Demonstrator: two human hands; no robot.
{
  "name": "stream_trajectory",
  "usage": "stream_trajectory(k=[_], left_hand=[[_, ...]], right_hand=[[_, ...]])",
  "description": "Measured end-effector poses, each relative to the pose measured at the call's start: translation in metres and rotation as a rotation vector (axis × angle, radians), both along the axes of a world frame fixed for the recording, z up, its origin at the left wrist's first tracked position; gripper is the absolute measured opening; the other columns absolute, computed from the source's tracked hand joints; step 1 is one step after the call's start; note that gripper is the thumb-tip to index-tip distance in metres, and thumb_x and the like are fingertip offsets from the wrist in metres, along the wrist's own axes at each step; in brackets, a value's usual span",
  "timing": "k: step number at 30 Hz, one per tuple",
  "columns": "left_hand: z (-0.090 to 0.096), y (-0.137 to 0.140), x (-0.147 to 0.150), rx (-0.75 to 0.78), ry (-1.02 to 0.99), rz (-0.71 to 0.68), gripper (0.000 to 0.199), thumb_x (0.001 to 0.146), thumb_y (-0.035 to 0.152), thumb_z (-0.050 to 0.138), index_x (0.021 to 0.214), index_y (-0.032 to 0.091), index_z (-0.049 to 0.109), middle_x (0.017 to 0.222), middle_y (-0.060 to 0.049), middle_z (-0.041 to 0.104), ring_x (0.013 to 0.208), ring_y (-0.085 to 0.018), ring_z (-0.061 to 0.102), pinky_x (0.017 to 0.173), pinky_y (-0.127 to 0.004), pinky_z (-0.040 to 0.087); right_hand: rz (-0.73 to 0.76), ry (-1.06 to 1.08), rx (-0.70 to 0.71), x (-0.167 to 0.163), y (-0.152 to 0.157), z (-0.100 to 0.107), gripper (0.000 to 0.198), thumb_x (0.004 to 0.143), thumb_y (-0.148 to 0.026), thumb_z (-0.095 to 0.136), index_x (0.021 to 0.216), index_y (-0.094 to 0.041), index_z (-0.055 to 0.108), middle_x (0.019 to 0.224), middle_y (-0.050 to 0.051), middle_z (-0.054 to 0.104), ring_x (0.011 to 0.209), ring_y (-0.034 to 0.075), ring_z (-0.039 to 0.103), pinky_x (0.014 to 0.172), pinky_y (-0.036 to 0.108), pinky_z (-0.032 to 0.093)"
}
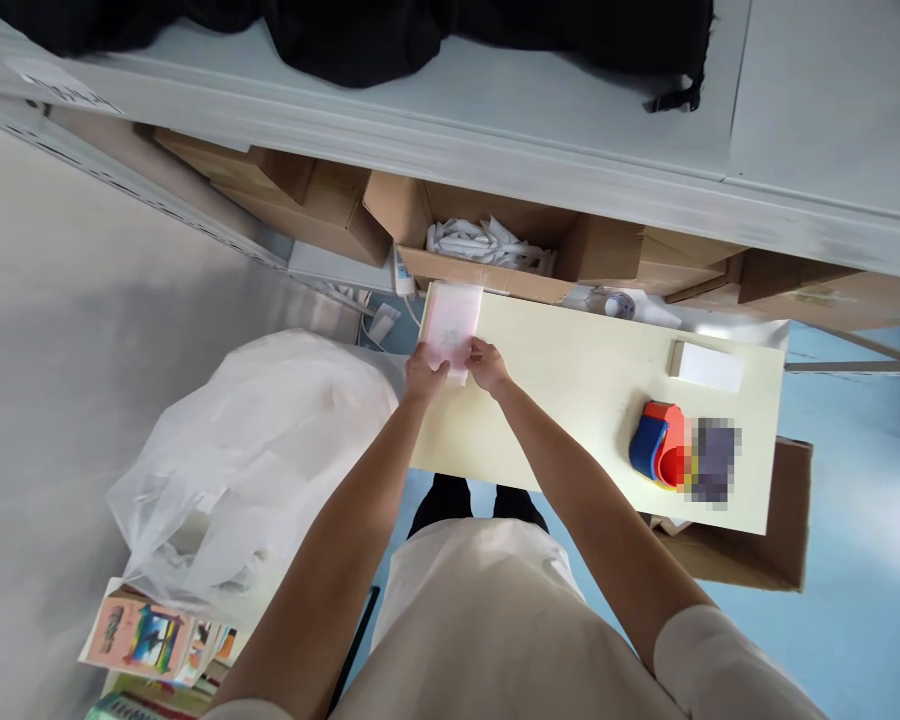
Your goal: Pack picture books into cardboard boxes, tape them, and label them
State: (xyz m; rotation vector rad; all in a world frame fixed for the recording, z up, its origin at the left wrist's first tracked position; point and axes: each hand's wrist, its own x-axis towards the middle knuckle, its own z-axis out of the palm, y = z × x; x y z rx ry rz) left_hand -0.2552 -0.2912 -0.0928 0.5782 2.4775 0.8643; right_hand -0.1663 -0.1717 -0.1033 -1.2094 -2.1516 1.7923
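A thin, pale pink rectangular packet (454, 318) with a whitish edge lies over the left end of the cream table. At its lower left corner, my left hand (425, 373) grips it with fingers bent around the edge. My right hand (486, 364) pinches the lower right side between thumb and fingers. What the packet contains is too faint to make out. Just beyond it stands an open cardboard box (487, 275) holding a heap of white wrapped pieces (487, 240).
On the cream table (562, 400) sit a white box (706, 366), a red and blue plastic holder (656, 443) and a blurred dark item (712, 460). A large white plastic bag (270, 450) is at left, above stacked books (146, 635). A grey shelf (570, 100) overhangs the boxes.
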Motion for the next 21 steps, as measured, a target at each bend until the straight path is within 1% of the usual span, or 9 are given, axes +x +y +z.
stream_trajectory(k=[3,5,9,11,13,15,17,19,21], left_hand=[[-0.002,-0.002,-0.002,0.018,0.025,-0.036,0.051,0.073,0.028,0.06,0.122,0.018,0.048,0.124,-0.01,0.057,0.122,-0.028,0.048,0.106,-0.043,0.036],[-0.003,-0.002,-0.002,-0.005,0.018,-0.032,0.054,0.072,0.028,0.061,0.123,0.017,0.048,0.126,-0.011,0.056,0.125,-0.029,0.045,0.108,-0.044,0.033],[0.004,0.0,0.006,-0.077,0.028,0.025,0.058,0.071,0.027,0.061,0.126,0.012,0.046,0.136,-0.017,0.045,0.133,-0.032,0.033,0.111,-0.048,0.027],[0.012,-0.002,0.016,-0.056,0.081,0.0,0.059,0.072,0.027,0.06,0.127,0.012,0.044,0.142,-0.018,0.039,0.136,-0.033,0.028,0.111,-0.05,0.025],[0.021,-0.007,0.033,-0.01,0.136,-0.094,0.059,0.073,0.027,0.059,0.128,0.013,0.043,0.145,-0.017,0.034,0.138,-0.033,0.023,0.111,-0.051,0.024],[0.032,-0.017,0.053,0.027,0.145,-0.239,0.056,0.077,0.028,0.057,0.128,0.012,0.042,0.147,-0.019,0.03,0.139,-0.033,0.02,0.11,-0.052,0.025],[0.043,-0.031,0.074,0.04,0.099,-0.38,0.05,0.081,0.029,0.052,0.126,0.011,0.044,0.145,-0.019,0.034,0.138,-0.031,0.024,0.11,-0.049,0.027],[0.053,-0.048,0.094,0.031,-0.002,-0.502,0.046,0.083,0.03,0.049,0.125,0.01,0.047,0.139,-0.019,0.044,0.134,-0.028,0.033,0.109,-0.044,0.032],[0.063,-0.067,0.109,0.003,-0.092,-0.559,0.045,0.083,0.03,0.047,0.124,0.012,0.049,0.134,-0.017,0.05,0.129,-0.027,0.042,0.107,-0.042,0.036]], right_hand=[[0.018,-0.013,-0.036,-0.001,0.001,0.002,0.035,0.068,-0.007,0.05,0.098,-0.021,0.062,0.091,0.0,0.061,0.071,0.009,0.057,0.077,0.029,0.051],[0.006,-0.024,-0.038,-0.001,0.001,0.004,0.036,0.068,-0.006,0.051,0.099,-0.02,0.062,0.092,0.0,0.06,0.072,0.01,0.057,0.077,0.029,0.051],[-0.075,-0.083,-0.034,0.007,0.001,0.007,0.043,0.067,-0.01,0.057,0.109,-0.02,0.06,0.1,0.004,0.06,0.072,0.011,0.058,0.073,0.03,0.052],[-0.131,-0.109,-0.04,0.022,-0.003,0.009,0.047,0.067,-0.013,0.058,0.113,-0.021,0.057,0.104,0.006,0.059,0.07,0.011,0.058,0.071,0.03,0.052],[-0.167,-0.126,-0.056,0.046,-0.009,0.012,0.047,0.068,-0.015,0.057,0.114,-0.021,0.057,0.104,0.005,0.06,0.068,0.009,0.057,0.069,0.028,0.051],[-0.176,-0.138,-0.058,0.075,-0.019,0.017,0.045,0.068,-0.017,0.056,0.112,-0.02,0.057,0.103,0.006,0.061,0.066,0.009,0.057,0.066,0.027,0.051],[-0.183,-0.146,-0.057,0.108,-0.031,0.026,0.042,0.068,-0.019,0.055,0.11,-0.019,0.057,0.1,0.005,0.062,0.063,0.009,0.058,0.062,0.026,0.051],[-0.2,-0.152,-0.051,0.14,-0.045,0.036,0.039,0.068,-0.021,0.053,0.107,-0.018,0.057,0.094,0.005,0.062,0.061,0.01,0.059,0.058,0.026,0.05],[-0.219,-0.152,-0.039,0.168,-0.059,0.044,0.037,0.068,-0.025,0.053,0.103,-0.016,0.058,0.088,0.005,0.062,0.058,0.011,0.059,0.055,0.027,0.05]])
